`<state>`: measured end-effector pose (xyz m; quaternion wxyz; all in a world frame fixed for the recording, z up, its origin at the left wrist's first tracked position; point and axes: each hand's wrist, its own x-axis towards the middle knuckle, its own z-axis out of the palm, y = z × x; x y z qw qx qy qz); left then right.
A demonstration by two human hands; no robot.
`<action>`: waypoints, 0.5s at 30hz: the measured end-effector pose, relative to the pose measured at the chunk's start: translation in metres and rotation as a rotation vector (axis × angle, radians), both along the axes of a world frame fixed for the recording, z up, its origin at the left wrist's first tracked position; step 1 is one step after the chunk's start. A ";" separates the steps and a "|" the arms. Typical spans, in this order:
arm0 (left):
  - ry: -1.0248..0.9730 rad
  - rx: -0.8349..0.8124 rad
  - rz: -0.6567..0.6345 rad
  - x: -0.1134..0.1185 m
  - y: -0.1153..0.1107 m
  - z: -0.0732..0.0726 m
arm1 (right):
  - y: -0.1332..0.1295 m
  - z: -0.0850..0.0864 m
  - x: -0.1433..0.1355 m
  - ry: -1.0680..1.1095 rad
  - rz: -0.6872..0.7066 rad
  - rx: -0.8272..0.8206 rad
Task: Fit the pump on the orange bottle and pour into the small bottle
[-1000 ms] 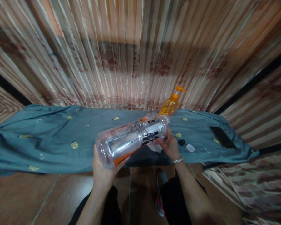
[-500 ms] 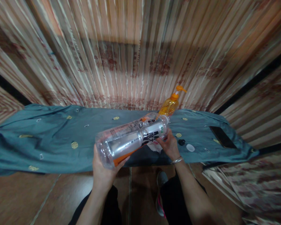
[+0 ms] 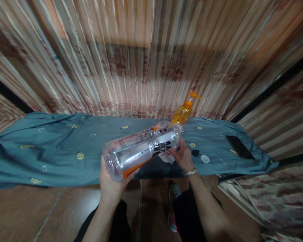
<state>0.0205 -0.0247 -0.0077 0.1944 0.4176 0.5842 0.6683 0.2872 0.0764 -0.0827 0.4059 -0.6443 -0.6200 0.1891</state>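
Closest in, at the bottom of the frame, you've got two dark trouser legs (image 3: 188,215) and one grey shoe (image 3: 175,191) with a bit of pink on it, on a brown floor (image 3: 47,205). Then two bare hands, both on one big clear plastic bottle (image 3: 136,154) lying slantwise across the middle of the frame, base lower left, neck upper right. The left hand (image 3: 112,188) cups the base end, spread about as wide as the bottle is thick, thumb along the near side; most of its other fingers are hidden. The right hand (image 3: 183,156), with one silver bracelet (image 3: 191,172) on the wrist, grips up by the neck, fingers closed in tighter, though I can't make out every fingertip. Under that end there's one white-and-pink scrap (image 3: 167,158), partly covered. Right of centre on the blue-green cloth (image 3: 58,144) sit one small black thing (image 3: 195,153) and one white disc (image 3: 205,158), side by side, plus one dark phone-like slab (image 3: 239,147) further right. Past the neck is one orange pump bottle (image 3: 183,113), then striped curtains (image 3: 131,67) filling the top.
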 end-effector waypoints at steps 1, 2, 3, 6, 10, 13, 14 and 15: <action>0.000 -0.001 -0.001 -0.001 0.000 -0.002 | 0.000 0.000 0.000 0.007 -0.003 0.000; 0.004 -0.004 -0.009 -0.003 0.000 -0.004 | 0.000 0.001 -0.001 0.013 -0.007 -0.002; 0.014 -0.010 -0.025 -0.006 0.000 -0.006 | 0.000 0.001 -0.001 0.018 -0.010 -0.007; 0.058 -0.022 -0.079 -0.013 0.000 -0.012 | 0.000 0.002 -0.001 0.026 -0.016 -0.019; 0.051 -0.029 -0.056 -0.011 0.000 -0.012 | 0.000 0.001 -0.002 0.025 -0.018 -0.003; 0.016 -0.004 0.006 -0.003 0.000 -0.006 | 0.001 0.000 -0.002 0.017 -0.032 -0.001; 0.010 0.002 0.010 -0.001 0.000 -0.005 | 0.001 -0.001 -0.002 0.016 -0.035 -0.001; 0.011 0.005 0.003 0.000 0.000 -0.003 | 0.001 -0.001 -0.002 0.015 -0.037 0.001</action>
